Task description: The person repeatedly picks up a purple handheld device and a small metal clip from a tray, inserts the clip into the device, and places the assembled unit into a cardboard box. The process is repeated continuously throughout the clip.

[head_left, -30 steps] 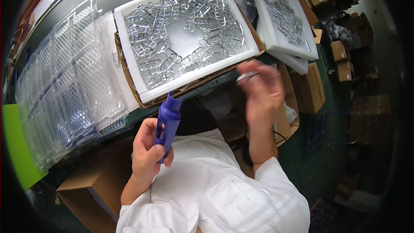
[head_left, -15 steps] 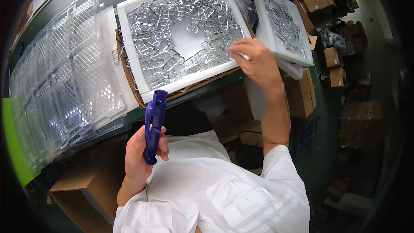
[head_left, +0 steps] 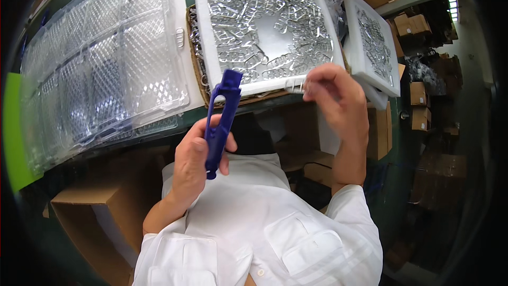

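Observation:
My left hand [head_left: 191,159] is closed round a long, hollow plastic housing [head_left: 229,108] of dark purple-blue, held tilted with its wider end up. A slot runs through the upper part of this housing. At the front right of a white foam tray [head_left: 203,32], my right hand [head_left: 338,98] pinches a small metal wire clip [head_left: 294,86], which sticks out to the left of the fingertips. Many similar loose silver clips [head_left: 238,18] lie in the tray around a bare patch. The two hands are apart.
Stacked clear plastic blister trays [head_left: 100,58] cover the bench at left, with a single clip [head_left: 180,38] beside them. A second foam tray of clips [head_left: 394,69] leans at right. Cardboard boxes [head_left: 87,196] stand below the bench and along the right aisle.
My right hand has drawn back from the clips in the tray to its front edge, a clip now showing in its fingers. My left hand has raised and turned the plastic housing. The view has shifted.

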Available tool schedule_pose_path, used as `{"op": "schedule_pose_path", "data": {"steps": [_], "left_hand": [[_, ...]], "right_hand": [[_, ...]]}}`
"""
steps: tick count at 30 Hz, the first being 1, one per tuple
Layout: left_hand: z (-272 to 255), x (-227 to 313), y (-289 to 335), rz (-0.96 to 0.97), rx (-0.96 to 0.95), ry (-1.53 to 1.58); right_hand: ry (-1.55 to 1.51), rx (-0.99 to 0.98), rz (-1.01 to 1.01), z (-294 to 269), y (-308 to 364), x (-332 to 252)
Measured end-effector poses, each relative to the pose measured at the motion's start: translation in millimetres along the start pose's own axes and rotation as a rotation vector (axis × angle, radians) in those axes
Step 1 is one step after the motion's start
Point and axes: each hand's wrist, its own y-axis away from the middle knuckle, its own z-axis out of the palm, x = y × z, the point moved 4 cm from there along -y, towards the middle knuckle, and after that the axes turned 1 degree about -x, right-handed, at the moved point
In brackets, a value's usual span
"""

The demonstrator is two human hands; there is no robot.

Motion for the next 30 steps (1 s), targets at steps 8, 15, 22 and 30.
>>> {"op": "schedule_pose_path", "data": {"steps": [8, 15, 22, 30], "left_hand": [[24, 5, -8, -0.072, 0.052, -0.028], [21, 4, 0, 0.041, 0.053, 0.002], [17, -12, 1, -0.123, -0.097, 0.006], [23, -13, 2, -0.188, -0.099, -0.04]], "right_hand": [[-0.21, -0.177, -0.108, 59, 34, -29], [-0.749, -0.083, 0.186, 75, 41, 2], [-0.186, -0.017, -0.194, 54, 37, -40], [0.38, -0.02, -0.245, 72, 34, -47]]}}
